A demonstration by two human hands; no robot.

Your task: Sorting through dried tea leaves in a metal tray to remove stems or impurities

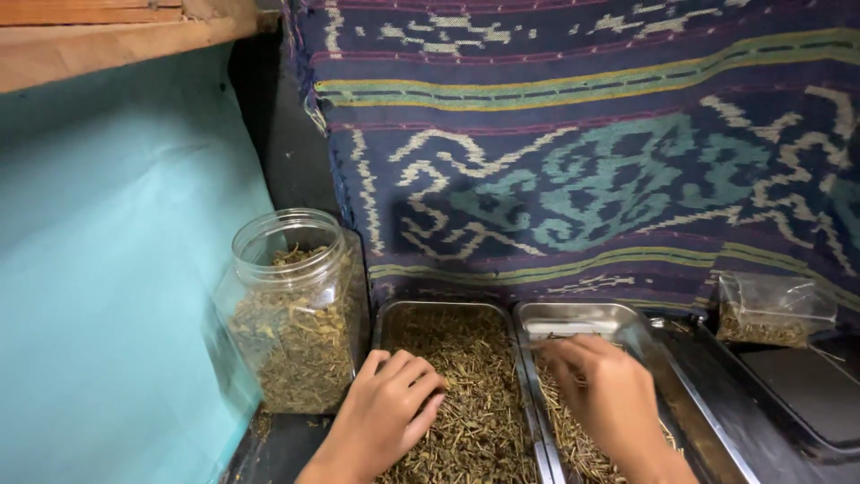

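Left hand (387,412) flat, fingers spread, pressing dried herb in left steel tray (448,314); right hand (602,394) curled, pinching stems over right tray (582,315), seemingly sorting. Open jar (296,314) at 9 o'clock; plastic bag (772,309) at 3 o'clock.

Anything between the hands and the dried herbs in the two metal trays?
Nothing visible. The left hand rests directly on the herbs in the left tray. The right hand is down in the right tray, on the stems there. The open plastic jar stands off to the left.
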